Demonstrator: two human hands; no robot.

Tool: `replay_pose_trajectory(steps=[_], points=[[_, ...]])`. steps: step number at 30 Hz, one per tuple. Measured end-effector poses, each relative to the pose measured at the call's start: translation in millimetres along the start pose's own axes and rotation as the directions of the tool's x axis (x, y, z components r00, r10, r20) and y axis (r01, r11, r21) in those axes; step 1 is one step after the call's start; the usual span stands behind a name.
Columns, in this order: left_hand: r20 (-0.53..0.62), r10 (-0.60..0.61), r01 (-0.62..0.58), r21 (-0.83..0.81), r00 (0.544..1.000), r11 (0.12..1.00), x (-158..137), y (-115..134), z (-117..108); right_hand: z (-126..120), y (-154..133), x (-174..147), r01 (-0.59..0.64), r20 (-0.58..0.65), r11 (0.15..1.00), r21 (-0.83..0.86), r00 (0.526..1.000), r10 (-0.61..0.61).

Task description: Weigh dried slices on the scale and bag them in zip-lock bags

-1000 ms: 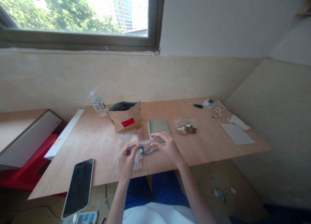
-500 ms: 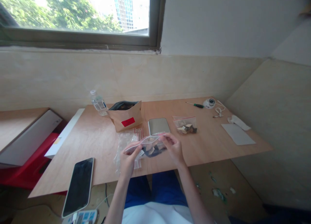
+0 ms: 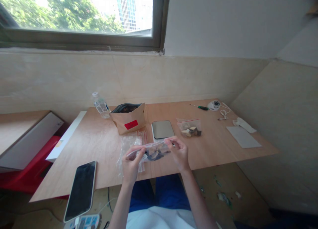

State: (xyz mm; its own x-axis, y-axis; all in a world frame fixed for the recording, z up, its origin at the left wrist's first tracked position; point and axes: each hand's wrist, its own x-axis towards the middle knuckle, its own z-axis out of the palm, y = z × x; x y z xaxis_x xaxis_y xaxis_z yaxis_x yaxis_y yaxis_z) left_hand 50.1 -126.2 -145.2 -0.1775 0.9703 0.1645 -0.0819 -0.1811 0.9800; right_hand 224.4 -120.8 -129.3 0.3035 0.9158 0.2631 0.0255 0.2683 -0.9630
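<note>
At the near left, a dark-screened tablet (image 3: 80,191) overlaps the edge of the table (image 3: 106,146). At the far left, a bottle (image 3: 101,107) stands beside an open brown pouch (image 3: 129,122). The left hand's (image 3: 131,162) grip is clamped on the left top corner of a clear zip bag (image 3: 157,153) of dark pieces, held up near the table's middle; a silver-topped device (image 3: 163,129) lies just beyond. The right hand (image 3: 181,152) pinches the bag's right top corner. Farther right lie a second bag (image 3: 190,129), a screwdriver (image 3: 203,108) and a white sheet (image 3: 243,137).
</note>
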Motion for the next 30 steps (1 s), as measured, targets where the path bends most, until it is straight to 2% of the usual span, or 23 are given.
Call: replay_pose_trajectory(steps=[5, 13, 22, 24, 28, 30], points=[[-0.008, 0.022, -0.022, -0.003, 1.000, 1.000, 0, 3, 3, 3, -4, -3, -0.059, -0.016, 0.997, 0.058, 0.998, 0.060], [0.051, -0.008, 0.008, 0.003, 0.999, 1.000, 1, 2, 6, 3, -7, -3, -0.166, 0.050, 0.977, 0.131, 0.986, 0.160], [0.056, 0.033, -0.032, -0.033, 0.998, 0.999, 1, 7, 6, 2, -6, -1, -0.175, 0.028, 0.981, 0.085, 0.985, 0.173], [0.068, 0.038, -0.035, -0.039, 0.997, 0.999, 1, 9, 6, 1, -6, -1, -0.168, 0.069, 0.981, 0.091, 0.984, 0.163], [0.078, 0.045, -0.043, -0.020, 0.996, 0.999, 1, 11, 6, -2, -6, 0, -0.141, 0.240, 0.988, 0.067, 0.963, 0.122], [0.074, 0.053, -0.051, -0.017, 0.996, 0.999, 1, 11, 6, -3, -8, 0, -0.115, 0.250, 0.993, 0.033, 0.963, 0.103]])
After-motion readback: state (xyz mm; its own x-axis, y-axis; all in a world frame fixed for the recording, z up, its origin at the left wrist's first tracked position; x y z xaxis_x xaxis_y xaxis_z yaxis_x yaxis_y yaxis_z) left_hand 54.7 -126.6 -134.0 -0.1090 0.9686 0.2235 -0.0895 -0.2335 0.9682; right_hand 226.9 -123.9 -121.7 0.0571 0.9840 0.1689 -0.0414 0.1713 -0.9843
